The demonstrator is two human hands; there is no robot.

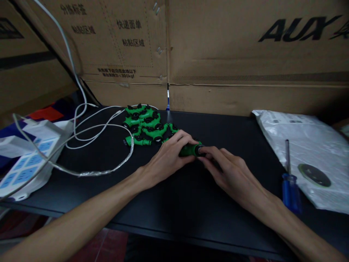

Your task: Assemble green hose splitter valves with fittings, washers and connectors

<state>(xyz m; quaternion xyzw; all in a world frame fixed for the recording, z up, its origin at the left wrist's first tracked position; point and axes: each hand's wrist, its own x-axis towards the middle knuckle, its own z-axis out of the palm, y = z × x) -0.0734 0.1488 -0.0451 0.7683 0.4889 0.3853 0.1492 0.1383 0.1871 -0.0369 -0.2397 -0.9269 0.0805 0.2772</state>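
Note:
Over the middle of the black table, my left hand (171,154) is wrapped around a green Y-shaped hose connector (188,150), with part of it hidden behind my fingers. At the connector's black end, the thumb and fingers of my right hand (231,169) are closed in a pinch, gripping that end. Just beyond my left hand lies a cluster of similar green hose connectors (149,133) with black fittings, several of them touching one another.
A white power strip (58,136) with plugs and looping white cables (106,125) takes up the left side. To the right, a blue-handled screwdriver (291,189) leans by a silvery plastic package (294,127) bearing a dark round disc. Cardboard boxes (218,62) wall off the back.

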